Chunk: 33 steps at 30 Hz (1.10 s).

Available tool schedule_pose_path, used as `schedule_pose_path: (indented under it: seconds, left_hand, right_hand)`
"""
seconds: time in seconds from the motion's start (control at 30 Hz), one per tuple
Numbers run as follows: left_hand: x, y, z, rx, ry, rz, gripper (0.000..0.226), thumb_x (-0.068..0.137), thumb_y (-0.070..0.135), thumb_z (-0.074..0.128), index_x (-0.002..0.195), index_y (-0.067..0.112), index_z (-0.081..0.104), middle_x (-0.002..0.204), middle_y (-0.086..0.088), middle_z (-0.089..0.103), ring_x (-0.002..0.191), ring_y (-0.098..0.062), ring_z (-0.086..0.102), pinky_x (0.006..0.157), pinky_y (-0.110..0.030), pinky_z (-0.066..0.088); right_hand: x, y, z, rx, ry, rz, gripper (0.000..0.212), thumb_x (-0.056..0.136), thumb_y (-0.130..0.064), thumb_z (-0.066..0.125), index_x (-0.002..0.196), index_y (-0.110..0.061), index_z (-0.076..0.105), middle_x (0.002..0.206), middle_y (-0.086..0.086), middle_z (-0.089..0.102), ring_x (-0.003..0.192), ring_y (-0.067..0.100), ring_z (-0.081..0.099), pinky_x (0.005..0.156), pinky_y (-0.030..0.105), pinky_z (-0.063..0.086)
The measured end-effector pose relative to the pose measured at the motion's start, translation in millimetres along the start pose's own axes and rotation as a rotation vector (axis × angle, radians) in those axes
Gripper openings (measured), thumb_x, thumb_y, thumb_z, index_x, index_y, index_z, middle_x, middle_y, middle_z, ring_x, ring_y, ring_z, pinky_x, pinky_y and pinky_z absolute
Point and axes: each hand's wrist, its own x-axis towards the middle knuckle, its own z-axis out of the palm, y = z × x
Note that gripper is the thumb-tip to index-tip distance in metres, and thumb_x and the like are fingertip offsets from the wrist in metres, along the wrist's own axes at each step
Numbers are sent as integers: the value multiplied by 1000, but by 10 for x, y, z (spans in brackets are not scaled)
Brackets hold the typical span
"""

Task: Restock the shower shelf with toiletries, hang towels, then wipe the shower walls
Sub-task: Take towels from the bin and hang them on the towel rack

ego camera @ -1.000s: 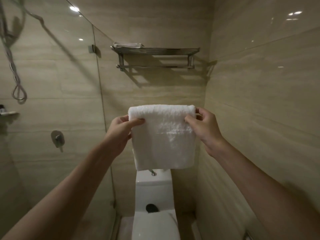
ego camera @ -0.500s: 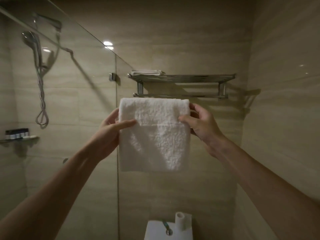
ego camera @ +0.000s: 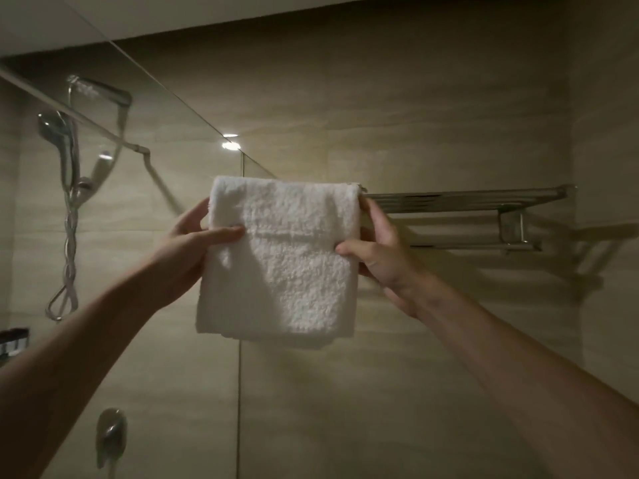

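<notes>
Lifting towel (ego camera: 280, 261): we're up at rack (ego camera: 466, 202) height now, ready to hang; left hand (ego camera: 186, 250) and right hand (ego camera: 383, 250) pinch its sides.

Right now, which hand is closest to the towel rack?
The right hand, pinching the white towel beside the towel rack; the left hand holds the far edge.

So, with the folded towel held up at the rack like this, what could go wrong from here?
1. The towel sits at the left end of the rack and hides that end, so it could be placed partly off the end and slide down.
2. The left hand and right hand each pinch only a side edge; easing either grip early may let the folded layers drop open.
</notes>
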Motion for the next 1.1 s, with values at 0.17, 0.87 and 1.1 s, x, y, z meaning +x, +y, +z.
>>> schedule_pose_path:
  seconds: [0.17, 0.87, 1.1]
  left_hand:
    - [915, -61, -253, -8, -28, 95, 67, 78, 6, 72, 138, 32, 57, 120, -7, 72, 108, -30, 70, 84, -43, 62]
    - [3304, 20, -16, 122, -221, 124, 54, 90, 17, 69, 137, 34, 50, 123, -13, 65, 94, -27, 74, 66, -36, 62]
    - [3590, -246, -86, 288, -210, -15, 40, 93, 25, 67, 130, 14, 54, 105, -13, 69, 76, -21, 70, 58, -30, 62]
  right_hand:
    - [839, -116, 85, -235, 151, -180, 75, 85, -8, 65, 146, -43, 37, 121, -4, 63, 99, 15, 68, 76, 34, 62]
    - [2820, -587, -604, -505, 469, -266, 60, 89, -12, 71, 141, -31, 48, 107, -5, 58, 87, 12, 67, 57, 22, 56]
    - [3138, -313, -639, -598, 508, -189, 46, 89, -14, 73, 131, -25, 58, 109, 0, 62, 85, 10, 63, 55, 21, 50]
